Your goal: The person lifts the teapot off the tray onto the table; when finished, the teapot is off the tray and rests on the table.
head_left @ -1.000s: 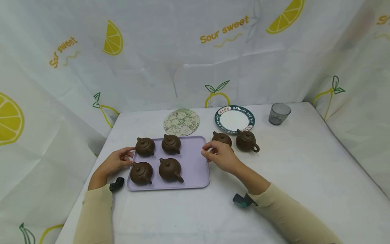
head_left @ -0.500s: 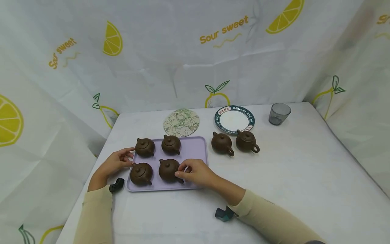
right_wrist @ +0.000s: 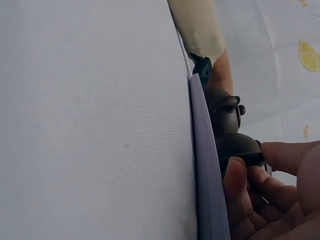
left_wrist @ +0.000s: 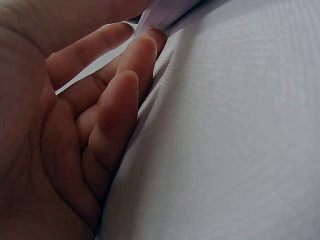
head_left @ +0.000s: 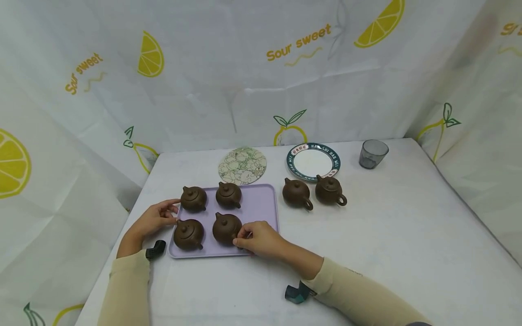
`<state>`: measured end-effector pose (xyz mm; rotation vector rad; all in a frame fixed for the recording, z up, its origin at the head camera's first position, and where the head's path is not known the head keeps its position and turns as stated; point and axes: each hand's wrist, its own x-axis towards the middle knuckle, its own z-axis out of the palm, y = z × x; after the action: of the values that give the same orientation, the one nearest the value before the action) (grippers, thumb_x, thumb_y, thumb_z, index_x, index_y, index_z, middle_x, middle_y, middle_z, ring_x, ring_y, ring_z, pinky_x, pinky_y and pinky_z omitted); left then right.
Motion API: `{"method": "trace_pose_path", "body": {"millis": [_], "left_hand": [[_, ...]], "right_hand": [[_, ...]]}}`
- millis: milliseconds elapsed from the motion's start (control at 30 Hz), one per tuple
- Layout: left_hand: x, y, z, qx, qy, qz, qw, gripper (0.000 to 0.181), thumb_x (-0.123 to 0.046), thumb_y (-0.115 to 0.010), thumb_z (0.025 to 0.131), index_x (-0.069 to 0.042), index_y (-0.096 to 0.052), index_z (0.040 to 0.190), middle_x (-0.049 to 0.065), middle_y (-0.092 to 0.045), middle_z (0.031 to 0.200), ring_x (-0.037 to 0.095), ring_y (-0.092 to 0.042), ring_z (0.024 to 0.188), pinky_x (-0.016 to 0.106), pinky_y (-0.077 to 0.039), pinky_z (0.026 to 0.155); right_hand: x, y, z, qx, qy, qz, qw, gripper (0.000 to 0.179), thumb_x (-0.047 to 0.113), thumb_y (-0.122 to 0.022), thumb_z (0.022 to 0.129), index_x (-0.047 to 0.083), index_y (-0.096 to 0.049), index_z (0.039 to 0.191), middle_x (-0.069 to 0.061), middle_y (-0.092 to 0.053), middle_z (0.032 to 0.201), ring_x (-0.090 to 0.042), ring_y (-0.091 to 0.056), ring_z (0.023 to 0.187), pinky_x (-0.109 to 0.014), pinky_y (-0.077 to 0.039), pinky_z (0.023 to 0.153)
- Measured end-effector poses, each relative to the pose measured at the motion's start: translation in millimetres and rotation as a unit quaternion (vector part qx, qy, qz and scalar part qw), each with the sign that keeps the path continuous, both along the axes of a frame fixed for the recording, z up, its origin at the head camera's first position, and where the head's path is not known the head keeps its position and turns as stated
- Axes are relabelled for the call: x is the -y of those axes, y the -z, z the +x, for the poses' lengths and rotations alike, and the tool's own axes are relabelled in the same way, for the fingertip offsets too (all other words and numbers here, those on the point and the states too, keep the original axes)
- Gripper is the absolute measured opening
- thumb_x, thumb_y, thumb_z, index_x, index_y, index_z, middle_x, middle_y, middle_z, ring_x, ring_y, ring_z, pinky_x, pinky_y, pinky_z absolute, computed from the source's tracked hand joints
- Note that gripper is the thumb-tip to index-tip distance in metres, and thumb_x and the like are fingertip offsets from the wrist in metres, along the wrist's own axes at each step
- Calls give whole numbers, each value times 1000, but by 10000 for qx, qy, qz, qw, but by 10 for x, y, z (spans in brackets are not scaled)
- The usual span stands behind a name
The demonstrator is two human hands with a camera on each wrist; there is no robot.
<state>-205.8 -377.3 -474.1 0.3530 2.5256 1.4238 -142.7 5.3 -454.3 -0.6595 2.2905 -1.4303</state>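
Note:
Four-sided and lilac, a tray [head_left: 263, 201] lies flat on the table with several small dark-brown teapots on it. My right hand [head_left: 263, 240] pinches the handle of the front-right teapot [head_left: 225, 227]; in the right wrist view, thumb and fingertips meet at that teapot's handle [right_wrist: 247, 159]. At the tray's left edge, my left hand [head_left: 152, 219] rests with relaxed fingers touching the rim, beside the front-left teapot [head_left: 189, 234] and the back-left teapot [head_left: 193, 198]. The left wrist view shows its loosely bent fingers [left_wrist: 117, 102] low against the white cloth. Another teapot [head_left: 228, 195] sits at the back middle.
Right of the tray stand two more teapots, one [head_left: 296, 192] nearer the tray and one [head_left: 328, 189] beyond it. Behind are a round patterned mat [head_left: 242, 165], a green-rimmed plate [head_left: 313, 160] and a grey glass [head_left: 373, 154]. A lemon-print curtain backs the table.
My right hand has moved left and toward the front, from beside the pair of teapots to the front-right teapot's handle on the tray. My left hand has stayed at the tray's edge.

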Motion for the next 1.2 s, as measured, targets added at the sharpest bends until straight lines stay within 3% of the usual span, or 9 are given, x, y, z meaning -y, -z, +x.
{"method": "trace_pose_path", "body": {"millis": [267,400,867,1100,1200], "left_hand": [[-20,-23,5,10,12,-12,10000,68,1,-75,80,6,-45,140,22,-58,106,11,-59,76,22,-47,67],[-17,-26,11,50,-8,-2,10000,67,2,-75,80,5,-45,140,21,-58,106,11,-59,76,22,-47,68],[11,-29,1,16,5,-68,10000,66,2,-74,81,5,-45,140,21,-58,107,11,-60,77,22,-48,69],[-6,-26,16,8,19,-43,10000,66,1,-74,81,6,-45,140,21,-58,107,11,-59,76,22,-48,69],[-10,-23,12,-2,39,-57,10000,65,3,-73,81,7,-44,140,21,-58,107,11,-59,76,22,-48,68]], "right_hand": [[-6,-14,10,566,-56,-344,9978,13,15,-67,93,5,-69,86,-2,-64,66,-14,-62,55,-28,-51,52],[-18,-22,26,631,4,-425,9971,12,12,-66,93,3,-67,87,-2,-61,68,-14,-64,60,-30,-54,55],[-270,-149,8,-85,155,-91,9998,12,16,-63,96,7,-70,93,-3,-67,80,-11,-65,68,-26,-49,62],[-556,-232,-26,-15,430,-54,9991,13,19,-62,97,9,-69,95,0,-66,77,-14,-64,72,-31,-48,64],[-700,-274,-55,-41,555,-106,9984,13,18,-62,97,7,-69,98,-4,-66,80,-15,-64,74,-34,-50,68]]}}
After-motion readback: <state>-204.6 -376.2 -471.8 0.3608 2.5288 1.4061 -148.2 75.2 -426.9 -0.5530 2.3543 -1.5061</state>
